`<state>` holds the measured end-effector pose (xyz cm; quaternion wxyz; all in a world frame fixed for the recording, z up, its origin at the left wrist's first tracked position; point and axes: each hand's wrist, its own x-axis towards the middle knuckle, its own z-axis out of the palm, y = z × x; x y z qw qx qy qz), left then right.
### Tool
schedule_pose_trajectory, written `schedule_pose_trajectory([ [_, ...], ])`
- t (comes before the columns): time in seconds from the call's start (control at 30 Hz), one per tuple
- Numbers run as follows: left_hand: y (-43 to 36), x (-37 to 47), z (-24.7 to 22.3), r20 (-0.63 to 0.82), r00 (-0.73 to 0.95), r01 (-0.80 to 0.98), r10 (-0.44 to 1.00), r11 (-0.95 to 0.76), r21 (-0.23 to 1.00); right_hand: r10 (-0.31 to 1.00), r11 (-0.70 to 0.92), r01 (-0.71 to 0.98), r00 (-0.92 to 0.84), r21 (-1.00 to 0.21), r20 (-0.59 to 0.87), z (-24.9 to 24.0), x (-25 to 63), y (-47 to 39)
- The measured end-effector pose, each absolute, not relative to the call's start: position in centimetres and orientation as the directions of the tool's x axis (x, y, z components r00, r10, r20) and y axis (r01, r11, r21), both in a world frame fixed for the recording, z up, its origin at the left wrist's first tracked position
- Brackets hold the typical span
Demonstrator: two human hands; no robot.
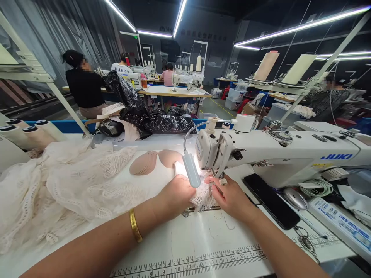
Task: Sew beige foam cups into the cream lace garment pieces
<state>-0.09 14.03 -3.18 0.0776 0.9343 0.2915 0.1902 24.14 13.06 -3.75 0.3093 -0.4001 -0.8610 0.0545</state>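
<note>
A white sewing machine (275, 148) stands over the table, its needle area lit by a small grey lamp (191, 170). Cream lace fabric (203, 197) lies beneath the needle area. My left hand (178, 195) is closed on the lace just left of the needle, its fingertips partly behind the lamp. On the other side, my right hand (230, 195) rests on the lace beside the presser foot, thumb and forefinger spread apart. Beige oval pads (144, 163) lie behind my left hand. A large heap of cream lace (78, 185) covers the table's left side.
A black phone (271, 200), a computer mouse (295, 199) and a long box (342, 220) lie to the right. Thread cones (43, 129) stand at the left. Black plastic bags (165, 121) sit behind the table. Several people work farther back.
</note>
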Motion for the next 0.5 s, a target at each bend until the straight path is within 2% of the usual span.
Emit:
schedule_pose_trajectory([
  [0.07, 13.6, -0.6, -1.8, 0.245, 0.76, 0.561, 0.601, -0.798, 0.218, 0.714, 0.681, 0.66, -0.5, -0.319, 0.49, -3.8, 24.2, 12.9],
  [0.17, 13.0, -0.9, 0.1, 0.118, 0.732, 0.639, 0.671, -0.736, 0.225, 0.666, 0.73, 0.622, -0.558, -0.281, 0.495, -3.7, 24.0, 12.5],
  [0.3, 12.2, -1.0, 1.5, 0.106, 0.742, 0.599, 0.662, -0.726, 0.337, 0.497, 0.868, 0.406, -0.69, -0.287, 0.527, -3.1, 23.2, 12.0],
  [0.37, 11.7, -1.2, 1.8, 0.086, 0.787, 0.542, 0.611, -0.751, 0.376, 0.455, 0.889, 0.388, -0.708, -0.241, 0.54, -3.2, 23.0, 11.9],
  [0.43, 11.5, -1.5, 1.6, 0.051, 0.81, 0.54, 0.584, -0.777, 0.324, 0.487, 0.863, 0.476, -0.696, -0.168, 0.528, -3.7, 23.0, 12.1],
  [0.5, 11.5, -1.5, 0.9, 0.071, 0.806, 0.566, 0.587, -0.801, 0.193, 0.539, 0.817, 0.567, -0.684, -0.106, 0.491, -4.5, 23.2, 12.5],
])
